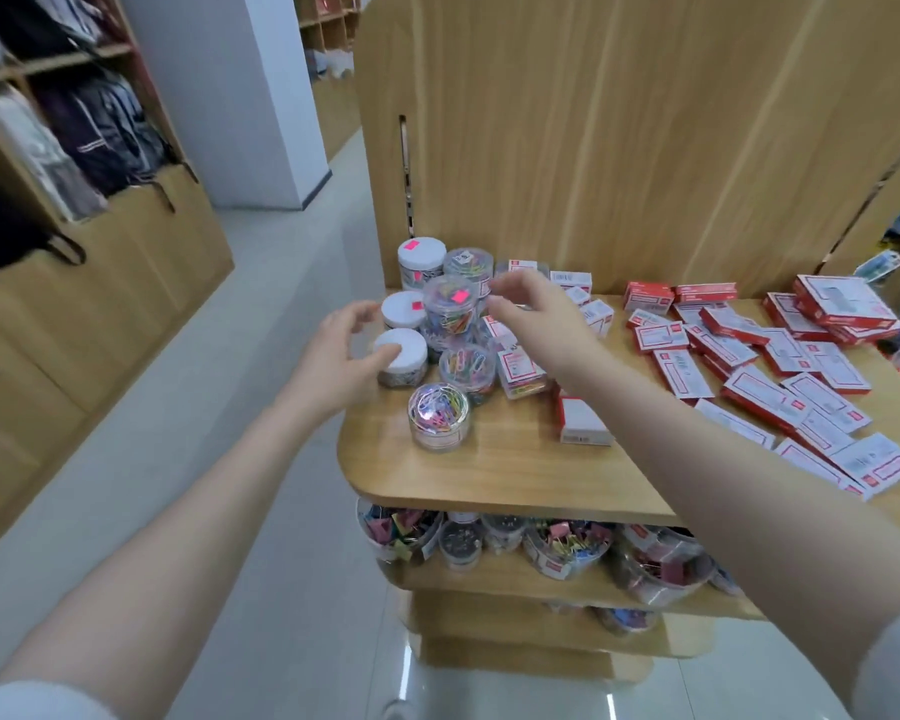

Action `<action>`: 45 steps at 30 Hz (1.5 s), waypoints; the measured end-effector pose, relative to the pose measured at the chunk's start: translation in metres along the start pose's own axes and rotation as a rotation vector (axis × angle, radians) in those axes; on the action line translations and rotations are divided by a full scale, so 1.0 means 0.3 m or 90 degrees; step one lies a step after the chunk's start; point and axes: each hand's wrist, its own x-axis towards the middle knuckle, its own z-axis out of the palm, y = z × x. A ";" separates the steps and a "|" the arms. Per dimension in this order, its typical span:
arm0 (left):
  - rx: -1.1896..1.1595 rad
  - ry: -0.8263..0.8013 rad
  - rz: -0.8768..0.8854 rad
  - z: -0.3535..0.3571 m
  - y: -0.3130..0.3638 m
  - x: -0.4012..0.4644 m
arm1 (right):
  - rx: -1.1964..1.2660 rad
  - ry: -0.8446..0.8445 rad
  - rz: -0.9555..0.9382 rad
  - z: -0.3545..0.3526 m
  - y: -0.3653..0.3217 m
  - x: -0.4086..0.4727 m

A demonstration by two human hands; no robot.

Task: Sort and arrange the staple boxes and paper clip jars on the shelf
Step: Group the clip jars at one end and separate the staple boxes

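On the top board of a wooden shelf [489, 475] a group of paper clip jars [450, 314] stands at the left end, close together, some with white lids and some clear with coloured clips inside; how many there are I cannot count, because the hands cover a part of the group. One clear jar [439, 417] stands alone in front of the others, near the rounded front corner. The left hand [341, 356] hovers at the left side of the group with its fingers [357, 310] loosely curved and spread; the thumb seems to touch the white lid of the nearest jar [401, 356], but the hand grips nothing. The right hand [531, 314] reaches over the group from the right, the fingers open and a little bent, holding nothing that I can see; its shape is blurred, and it hides the small boxes behind it. To the right, many red and white staple boxes [780, 376] lie scattered flat on the board, overlapping one another, and some are cut off by the right forearm and by the picture edge. One box [583, 420] stands apart near the forearm. On the lower shelf, tubs of coloured binder clips [562, 548] are only partly visible under the top board. At the far left, bags [89, 127] hang on another shelf, out of focus.
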 end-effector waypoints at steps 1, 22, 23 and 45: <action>0.018 -0.046 -0.013 -0.005 -0.024 0.018 | -0.037 -0.002 -0.017 0.013 -0.014 0.028; -0.196 -0.219 -0.031 0.042 -0.182 0.307 | -0.251 0.111 -0.038 0.115 0.025 0.291; -0.185 -0.206 -0.038 0.041 -0.179 0.350 | -0.291 0.079 -0.031 0.110 0.013 0.327; -0.083 -0.151 0.079 0.078 -0.324 0.476 | -0.417 -0.229 -0.023 0.247 -0.061 0.546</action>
